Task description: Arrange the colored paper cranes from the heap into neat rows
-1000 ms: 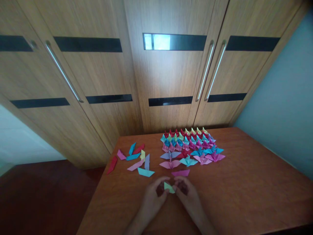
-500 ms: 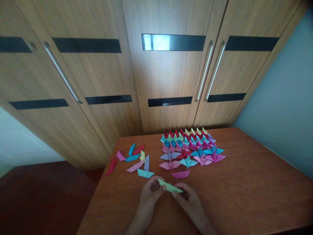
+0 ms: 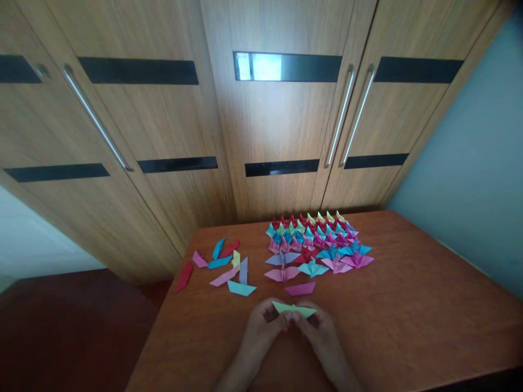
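A light green folded paper piece (image 3: 295,310) is held between my two hands above the front part of the table. My left hand (image 3: 265,322) pinches its left side, and my right hand (image 3: 321,325) pinches the right side. Both thumbs meet near the middle of its lower edge. Just beyond my hands lies a flat magenta folded paper piece (image 3: 300,289). Farther back, several origami cranes (image 3: 312,268) in pink, blue, red, purple and pale yellow stand close together in rows.
Several flat folded paper pieces (image 3: 242,288) in red, blue, pink, yellow and lilac lie scattered on the left of the brown table (image 3: 400,316). A wooden wardrobe (image 3: 278,125) with metal handles stands behind the table. A pale wall (image 3: 461,169) is at the right.
The green paper has shifted slightly right and is now more level. My thumbs have come together at its middle, where they were apart before. The view has shifted slightly.
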`<state>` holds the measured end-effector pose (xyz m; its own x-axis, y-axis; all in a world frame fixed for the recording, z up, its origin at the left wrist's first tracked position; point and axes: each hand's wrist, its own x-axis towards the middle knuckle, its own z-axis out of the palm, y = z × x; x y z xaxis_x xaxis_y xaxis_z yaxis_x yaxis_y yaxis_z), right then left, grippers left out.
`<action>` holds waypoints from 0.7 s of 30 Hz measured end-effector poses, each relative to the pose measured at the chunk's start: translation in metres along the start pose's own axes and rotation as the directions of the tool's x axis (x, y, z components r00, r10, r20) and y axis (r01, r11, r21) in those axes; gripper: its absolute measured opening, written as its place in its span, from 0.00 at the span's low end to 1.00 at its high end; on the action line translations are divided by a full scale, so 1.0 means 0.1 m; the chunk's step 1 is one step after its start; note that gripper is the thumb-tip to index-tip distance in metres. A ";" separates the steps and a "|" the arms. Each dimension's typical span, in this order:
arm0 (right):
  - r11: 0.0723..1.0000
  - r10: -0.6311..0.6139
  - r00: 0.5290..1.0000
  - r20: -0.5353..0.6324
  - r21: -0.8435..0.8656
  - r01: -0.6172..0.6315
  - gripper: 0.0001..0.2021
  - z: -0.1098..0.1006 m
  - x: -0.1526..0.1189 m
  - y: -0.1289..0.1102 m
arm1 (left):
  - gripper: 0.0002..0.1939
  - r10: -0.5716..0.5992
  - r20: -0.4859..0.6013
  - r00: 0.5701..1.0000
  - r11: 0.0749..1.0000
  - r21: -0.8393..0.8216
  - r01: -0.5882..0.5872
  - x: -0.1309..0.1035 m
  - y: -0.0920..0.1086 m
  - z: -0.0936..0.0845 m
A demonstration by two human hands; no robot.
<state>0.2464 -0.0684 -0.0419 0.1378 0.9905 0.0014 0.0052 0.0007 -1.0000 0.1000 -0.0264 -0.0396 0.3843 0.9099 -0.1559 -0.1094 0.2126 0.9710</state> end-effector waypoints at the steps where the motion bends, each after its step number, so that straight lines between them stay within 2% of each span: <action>1: 1.000 0.010 1.000 -0.014 -0.012 -0.010 0.15 0.00 0.00 0.01 | 0.16 -0.001 -0.018 1.000 1.000 0.004 0.001 0.01 -0.02 0.02; 8: 0.997 0.041 0.995 -0.093 -0.054 -0.046 0.16 -0.09 -0.01 0.07 | 0.18 -0.047 -0.120 0.992 0.999 -0.003 0.047 -0.02 -0.04 0.13; 12: 0.998 0.040 0.985 -0.167 -0.047 -0.048 0.16 -0.19 -0.01 0.05 | 0.20 -0.088 -0.111 0.990 0.995 -0.053 0.083 0.00 -0.05 0.24; 16: 0.997 0.064 0.975 -0.214 -0.031 -0.072 0.16 -0.36 -0.01 0.05 | 0.20 -0.076 -0.079 0.994 0.997 -0.026 0.075 0.06 -0.06 0.32; 19: 0.997 0.080 0.960 -0.269 0.025 -0.076 0.16 -0.57 0.02 0.07 | 0.17 -0.019 -0.032 0.999 0.996 0.090 0.021 0.09 -0.03 0.32; 21: 0.996 0.089 0.952 -0.293 0.016 -0.088 0.16 -0.76 0.06 0.09 | 0.13 0.089 0.006 0.996 0.952 0.293 -0.087 0.08 0.02 0.32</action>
<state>0.3225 -0.0729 -0.0505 0.4214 0.9028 -0.0861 -0.0232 -0.0842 -0.9962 0.1321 -0.0300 -0.0332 0.3785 0.9231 -0.0679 0.1309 0.0192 0.9912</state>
